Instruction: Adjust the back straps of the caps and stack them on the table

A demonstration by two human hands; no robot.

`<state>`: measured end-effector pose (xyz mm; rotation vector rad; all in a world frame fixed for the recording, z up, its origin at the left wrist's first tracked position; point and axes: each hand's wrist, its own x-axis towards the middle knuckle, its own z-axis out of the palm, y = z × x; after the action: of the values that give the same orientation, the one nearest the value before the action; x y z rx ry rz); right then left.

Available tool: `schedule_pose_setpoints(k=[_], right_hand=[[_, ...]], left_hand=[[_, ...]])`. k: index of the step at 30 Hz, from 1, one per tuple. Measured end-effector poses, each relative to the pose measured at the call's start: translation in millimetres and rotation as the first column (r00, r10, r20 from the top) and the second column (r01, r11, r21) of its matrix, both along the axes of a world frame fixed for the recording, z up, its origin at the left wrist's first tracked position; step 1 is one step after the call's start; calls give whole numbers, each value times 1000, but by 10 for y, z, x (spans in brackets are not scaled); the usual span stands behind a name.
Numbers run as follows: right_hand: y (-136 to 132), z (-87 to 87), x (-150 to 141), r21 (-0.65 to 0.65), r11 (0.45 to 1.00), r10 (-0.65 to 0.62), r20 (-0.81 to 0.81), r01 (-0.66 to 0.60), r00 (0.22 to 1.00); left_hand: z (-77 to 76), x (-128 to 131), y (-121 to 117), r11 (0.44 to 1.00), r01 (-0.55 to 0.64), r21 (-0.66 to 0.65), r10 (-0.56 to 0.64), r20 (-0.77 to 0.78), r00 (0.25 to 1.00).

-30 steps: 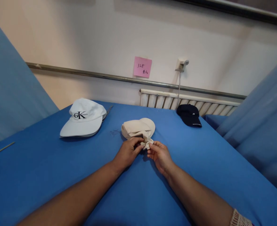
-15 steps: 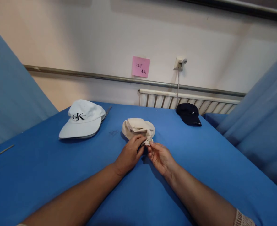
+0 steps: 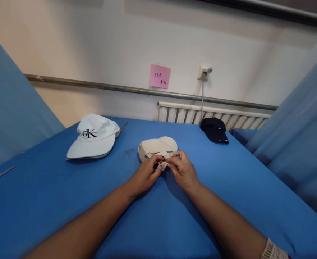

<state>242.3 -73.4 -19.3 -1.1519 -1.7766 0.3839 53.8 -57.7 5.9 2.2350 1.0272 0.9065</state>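
Observation:
A beige cap (image 3: 157, 145) lies crumpled on the blue-covered table (image 3: 147, 223), its near edge gathered toward me. My left hand (image 3: 145, 175) grips that near edge from the left, thumb and fingers pinched on the cloth. From the right, my right hand (image 3: 183, 170) pinches the same bunched part between thumb and fingertips. The fingertips of both hands almost meet there, and the small detail between them is too hidden to make out.
Back left sits a stack of pale caps (image 3: 95, 135), the top one lettered CK. A black cap (image 3: 214, 129) lies back right. A thin stick (image 3: 0, 175) rests at the left edge. Behind are a radiator (image 3: 185, 114), a socket with a cord (image 3: 203, 73) and a pink note (image 3: 160, 76).
The beige cap's folds have tipped over, so more of its smooth outer cloth shows. My right hand has turned, knuckles now upward, and my left hand has shifted slightly.

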Motion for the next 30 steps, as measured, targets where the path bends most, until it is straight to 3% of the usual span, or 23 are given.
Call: schedule_pose_setpoints(k=[5,10,15,22,30], right_hand=[[52,54,83,-43,996,91,261,-82,961],[50,48,52,-28,999,43,354,-36,934],[76,5,0,-39,999,6,322,7,947],[94,-30,-15,-84,996,17,257,5,966],[82,1,-8,54,998,17,223,-30,975]], left_hand=[[10,0,-9,998,22,-61,-25,-37,999],[-27,41,10,1000,-1,-24,0,-47,999],[-41,57,5,998,-10,-56,7,-55,998],[-14,97,-58,999,-40,17,42,-135,990],[40,104,-88,993,-103,-49,101,-43,994]])
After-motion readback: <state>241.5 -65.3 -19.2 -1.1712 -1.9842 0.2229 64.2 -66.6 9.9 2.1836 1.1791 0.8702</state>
